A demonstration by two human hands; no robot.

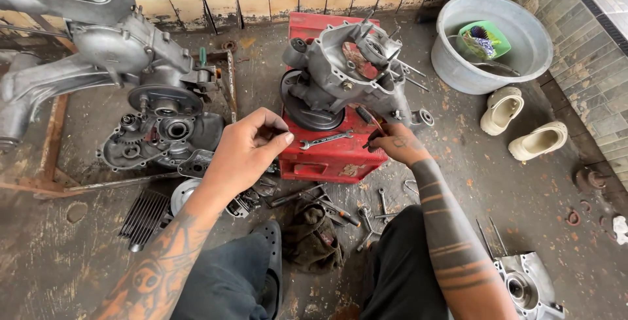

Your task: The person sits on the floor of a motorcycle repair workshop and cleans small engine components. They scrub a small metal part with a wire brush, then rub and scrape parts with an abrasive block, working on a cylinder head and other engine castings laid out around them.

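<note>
A grey engine crankcase stands on a red metal box. A spanner lies on the box top in front of it. My right hand rests at the box's right front corner, just below the crankcase. Its fingers are closed on a thin dark-handled tool that points up toward the case. My left hand hovers left of the box, thumb and fingertips pinched together. Anything between them is too small to see.
Another engine and an opened cover lie at the left beside a finned cylinder. A rag and loose tools sit between my knees. A grey basin and pale clogs are on the right, and a case half is at bottom right.
</note>
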